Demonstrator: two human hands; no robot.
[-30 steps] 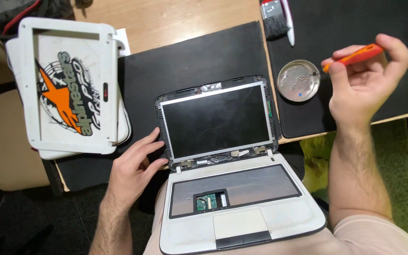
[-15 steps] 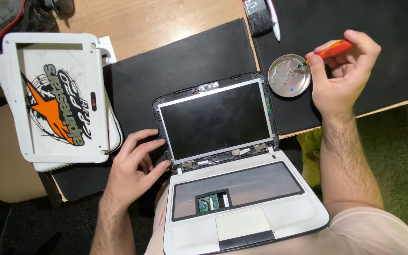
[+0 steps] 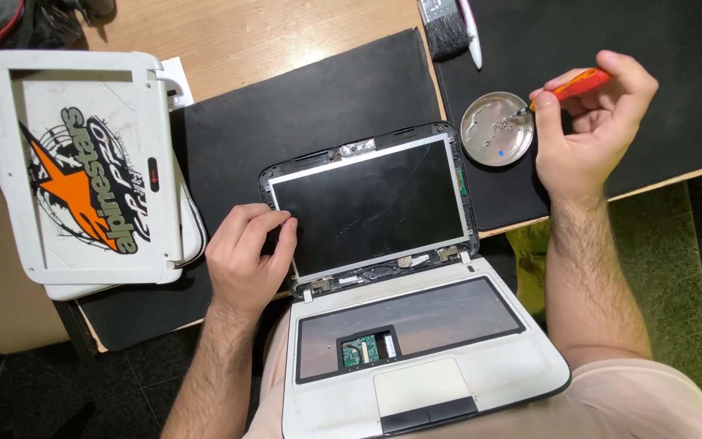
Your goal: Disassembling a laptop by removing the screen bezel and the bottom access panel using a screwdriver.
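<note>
- The laptop (image 3: 400,301) lay open on the person's lap, keyboard removed, its bare screen (image 3: 367,207) leaning back against the desk edge, long axis running left to right.
- The left hand (image 3: 245,260) was nearer, fingers curled onto the screen's left edge.
- The right hand (image 3: 582,134) sat up and to the right, well apart, pinching an orange screwdriver (image 3: 566,87) whose tip pointed into a round metal dish (image 3: 495,128).
- A white cover panel (image 3: 83,162) lay to the left.

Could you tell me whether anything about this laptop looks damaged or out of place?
Yes. The laptop has no keyboard, leaving a bare tray with exposed circuit board, and the screen lacks its bezel, showing bare hinges.
</note>
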